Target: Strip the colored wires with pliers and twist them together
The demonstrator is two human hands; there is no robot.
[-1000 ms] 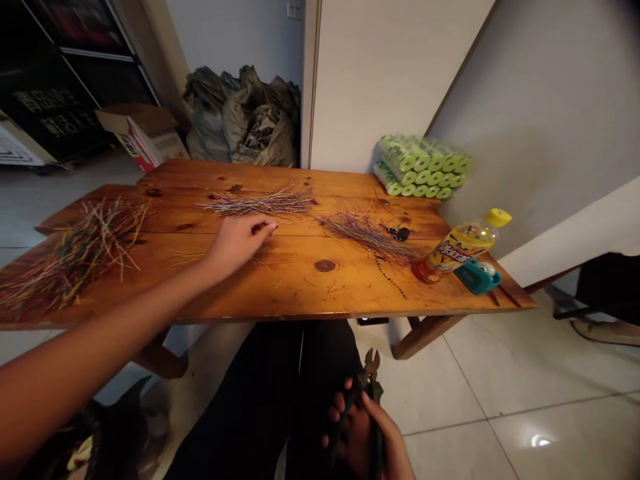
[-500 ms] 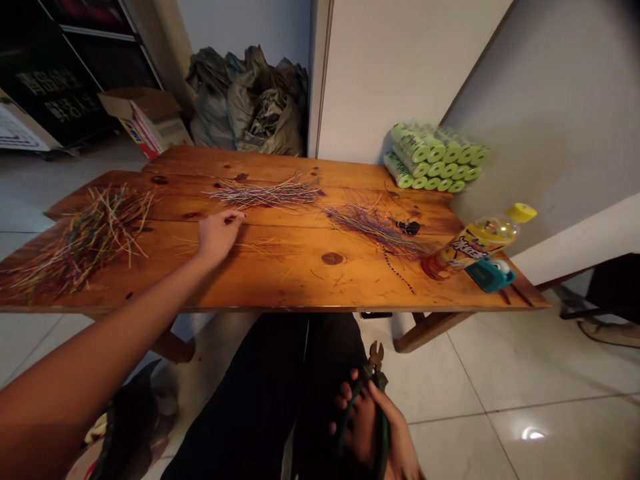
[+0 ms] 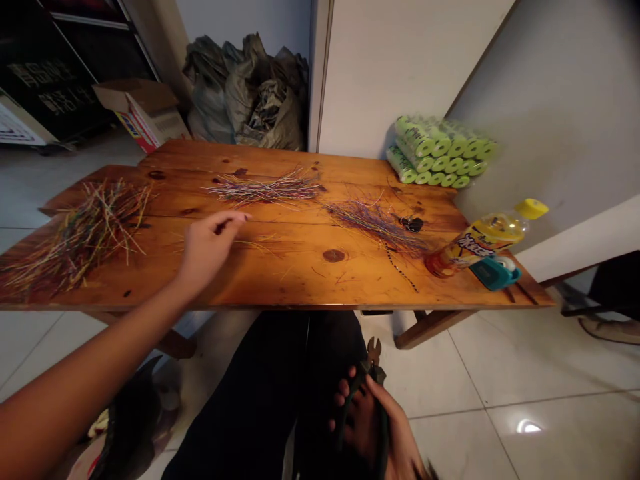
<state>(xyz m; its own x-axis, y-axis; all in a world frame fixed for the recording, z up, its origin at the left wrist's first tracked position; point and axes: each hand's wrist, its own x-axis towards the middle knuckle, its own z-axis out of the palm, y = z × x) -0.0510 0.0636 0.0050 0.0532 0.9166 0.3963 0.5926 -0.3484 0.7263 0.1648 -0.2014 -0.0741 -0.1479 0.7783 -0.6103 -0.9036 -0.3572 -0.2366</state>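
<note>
My left hand (image 3: 207,248) hovers over the wooden table (image 3: 280,280), fingers curled with thumb and forefinger pinched near thin loose wires; whether a wire sits between them I cannot make out. A bundle of coloured wires (image 3: 265,190) lies just beyond it. A large heap of wires (image 3: 75,233) lies at the left, and a purple tangle of wires (image 3: 377,223) at the right. My right hand (image 3: 373,427) rests low by my lap, closed round the handles of pliers (image 3: 371,360), jaws pointing up.
A yellow-capped bottle (image 3: 483,240) lies by a teal tape dispenser (image 3: 493,272) at the table's right end. Keys (image 3: 413,224) sit near the purple wires. Green rolls (image 3: 440,160) stand against the wall. Sacks (image 3: 245,93) and a cardboard box (image 3: 145,110) sit behind.
My left hand drew back from the middle wire bundle toward me and to the left. The right hand with the pliers stayed low by my lap.
</note>
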